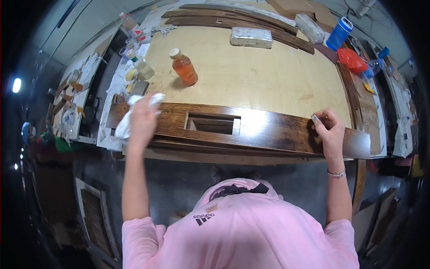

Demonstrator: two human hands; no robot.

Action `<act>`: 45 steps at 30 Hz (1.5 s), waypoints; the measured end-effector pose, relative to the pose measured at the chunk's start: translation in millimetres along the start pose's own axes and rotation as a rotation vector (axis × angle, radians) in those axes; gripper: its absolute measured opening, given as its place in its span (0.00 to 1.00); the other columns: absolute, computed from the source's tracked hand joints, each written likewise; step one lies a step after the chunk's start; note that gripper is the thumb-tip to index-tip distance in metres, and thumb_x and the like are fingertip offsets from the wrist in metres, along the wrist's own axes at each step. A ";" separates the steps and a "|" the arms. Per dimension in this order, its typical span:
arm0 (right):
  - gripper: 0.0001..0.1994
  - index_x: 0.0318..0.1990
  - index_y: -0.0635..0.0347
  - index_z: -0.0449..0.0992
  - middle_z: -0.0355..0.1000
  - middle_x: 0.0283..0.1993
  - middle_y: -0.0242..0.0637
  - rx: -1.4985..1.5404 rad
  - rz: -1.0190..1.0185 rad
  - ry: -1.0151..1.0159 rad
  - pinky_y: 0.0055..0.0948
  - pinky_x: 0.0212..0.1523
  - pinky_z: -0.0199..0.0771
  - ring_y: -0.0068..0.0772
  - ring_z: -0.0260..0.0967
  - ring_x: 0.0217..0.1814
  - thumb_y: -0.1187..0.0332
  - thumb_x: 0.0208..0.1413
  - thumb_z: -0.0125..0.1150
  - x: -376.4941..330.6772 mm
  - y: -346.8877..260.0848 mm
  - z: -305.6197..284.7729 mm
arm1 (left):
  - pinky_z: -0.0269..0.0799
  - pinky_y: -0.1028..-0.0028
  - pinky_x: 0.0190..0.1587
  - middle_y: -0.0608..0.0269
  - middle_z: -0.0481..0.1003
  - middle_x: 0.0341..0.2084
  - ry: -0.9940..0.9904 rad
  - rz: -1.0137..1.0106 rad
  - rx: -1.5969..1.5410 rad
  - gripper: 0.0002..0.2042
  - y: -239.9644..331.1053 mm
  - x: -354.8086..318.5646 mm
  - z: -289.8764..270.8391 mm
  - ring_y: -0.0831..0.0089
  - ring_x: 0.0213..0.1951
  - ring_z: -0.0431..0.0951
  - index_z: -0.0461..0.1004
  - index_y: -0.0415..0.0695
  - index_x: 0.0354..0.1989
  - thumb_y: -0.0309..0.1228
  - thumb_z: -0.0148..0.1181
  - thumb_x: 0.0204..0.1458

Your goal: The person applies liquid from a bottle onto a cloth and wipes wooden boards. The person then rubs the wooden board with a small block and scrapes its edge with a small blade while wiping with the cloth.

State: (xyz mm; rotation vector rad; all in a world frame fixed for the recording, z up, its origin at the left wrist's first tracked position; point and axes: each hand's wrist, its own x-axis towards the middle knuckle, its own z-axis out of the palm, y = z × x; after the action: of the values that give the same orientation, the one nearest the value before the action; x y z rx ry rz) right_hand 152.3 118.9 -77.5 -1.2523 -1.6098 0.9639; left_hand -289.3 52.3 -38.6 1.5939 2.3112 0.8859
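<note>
A long, dark-stained wooden board (pixel 268 127) lies across the near side of the table, glossy, with a rectangular cutout left of its middle. Over its left end, my left hand (pixel 144 117) is closed round a crumpled white cloth (pixel 124 126). My right hand (pixel 330 130) is at the board's right part, fingers curled in a pinch. A small pale piece (pixel 316 119) shows at its fingertips; I cannot tell its kind. Beyond the board stands a bottle of orange liquid (pixel 184 68) with a white cap.
Dark wooden strips (pixel 224 20) and a wrapped, silvery block (pixel 251 37) lie at the far side. Bottles, including a clear one (pixel 142 66), crowd the left edge. A blue bottle (pixel 339 34) and a red plastic bag (pixel 352 61) are at the far right.
</note>
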 end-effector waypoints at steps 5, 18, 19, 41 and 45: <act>0.02 0.35 0.69 0.77 0.72 0.35 0.29 0.027 0.054 0.030 0.19 0.38 0.73 0.17 0.72 0.35 0.78 0.57 0.63 0.5 4.5 0.8 | 0.75 0.55 0.55 0.46 0.81 0.47 0.004 0.721 -0.241 0.16 18.9 -57.4 70.1 0.49 0.49 0.81 0.79 0.37 0.51 0.20 0.58 0.53; 0.12 0.41 0.62 0.83 0.73 0.38 0.40 -0.259 -0.708 -0.379 0.36 0.44 0.73 0.42 0.72 0.42 0.78 0.46 0.68 45.4 -77.9 167.9 | 0.70 0.53 0.43 0.55 0.78 0.32 0.242 0.377 0.302 0.08 -91.0 20.1 9.4 0.51 0.39 0.76 0.79 0.41 0.36 0.34 0.62 0.56; 0.12 0.41 0.62 0.83 0.73 0.38 0.40 -0.235 -0.720 -0.433 0.38 0.44 0.74 0.43 0.71 0.43 0.79 0.45 0.68 51.2 -79.2 186.9 | 0.69 0.53 0.43 0.55 0.77 0.31 0.260 0.385 0.285 0.08 -92.9 19.1 14.1 0.51 0.39 0.76 0.78 0.41 0.35 0.34 0.63 0.56; 0.04 0.23 0.60 0.76 0.68 0.33 0.37 -0.457 -1.119 -0.553 0.38 0.41 0.71 0.41 0.67 0.41 0.76 0.37 0.64 64.0 -91.2 245.7 | 0.69 0.55 0.46 0.56 0.77 0.30 0.287 0.342 0.164 0.08 -81.3 12.2 8.2 0.53 0.40 0.76 0.80 0.42 0.33 0.34 0.64 0.55; 0.04 0.25 0.61 0.77 0.69 0.33 0.38 -0.506 -1.072 -0.618 0.39 0.41 0.72 0.41 0.68 0.40 0.77 0.38 0.65 62.7 -92.8 232.5 | 0.69 0.55 0.46 0.56 0.77 0.30 0.282 0.333 0.161 0.08 -80.0 11.9 8.3 0.53 0.40 0.76 0.80 0.42 0.33 0.34 0.64 0.55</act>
State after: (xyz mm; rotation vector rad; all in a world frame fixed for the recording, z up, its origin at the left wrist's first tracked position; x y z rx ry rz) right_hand -103.7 145.9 -58.9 -0.1750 -2.6707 0.2271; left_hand -352.7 46.8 -89.2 2.0885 2.3903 1.0804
